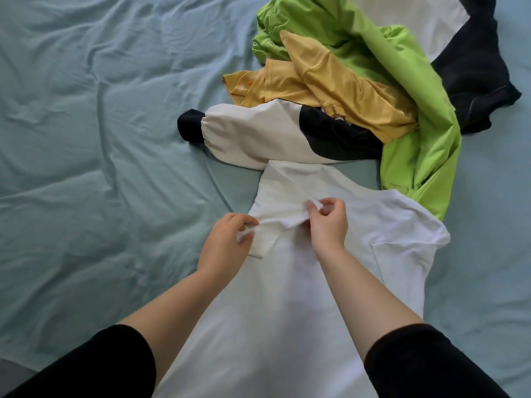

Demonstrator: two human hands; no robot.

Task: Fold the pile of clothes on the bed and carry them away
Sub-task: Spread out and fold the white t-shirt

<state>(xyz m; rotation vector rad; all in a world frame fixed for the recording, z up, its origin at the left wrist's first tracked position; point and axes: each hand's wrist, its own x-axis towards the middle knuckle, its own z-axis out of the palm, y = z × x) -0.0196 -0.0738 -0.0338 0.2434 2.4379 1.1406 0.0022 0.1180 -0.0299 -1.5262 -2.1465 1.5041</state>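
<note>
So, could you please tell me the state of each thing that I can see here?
white shirt, spread out flat, not folded
collar, lifted, pinched by both hands
left hand, pinching the collar
right hand, pinching the collar
green garment, crumpled, not folded
yellow garment, crumpled, not folded
white and black jacket, not folded
bed sheet, wrinkled
</note>
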